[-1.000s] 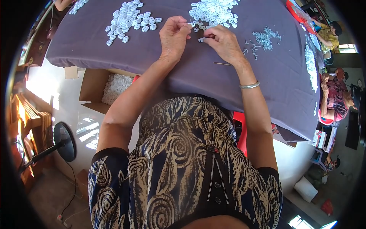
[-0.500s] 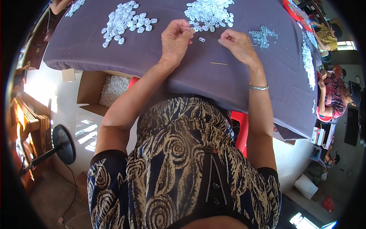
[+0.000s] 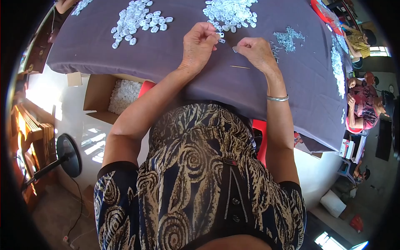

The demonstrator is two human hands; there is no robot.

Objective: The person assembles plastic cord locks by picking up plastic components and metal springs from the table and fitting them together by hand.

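Observation:
My left hand (image 3: 199,46) is closed in a pinch on a small white oval plastic piece (image 3: 220,35), held over the table. Another small white piece (image 3: 222,41) lies on the cloth just past its fingertips. To the right, my right hand (image 3: 256,52) pinches a tiny thin silvery piece (image 3: 235,49); its exact kind is too small to make out. The two hands are a short way apart. Below them a thin wooden stick (image 3: 240,66) rests on the cloth. Beyond my left hand spreads a large pile of white oval pieces (image 3: 231,12).
A second pile of white pieces (image 3: 135,21) lies at the left. Small thin silvery parts (image 3: 288,39) are heaped right of my right hand. A grey cloth (image 3: 166,62) covers the table. Below its left edge stands a cardboard box (image 3: 98,93) of white pieces. Other people sit at the right.
My left hand has shifted slightly right with the white piece. My right hand has moved a little left and down, and a thin silvery piece now shows at its fingertips.

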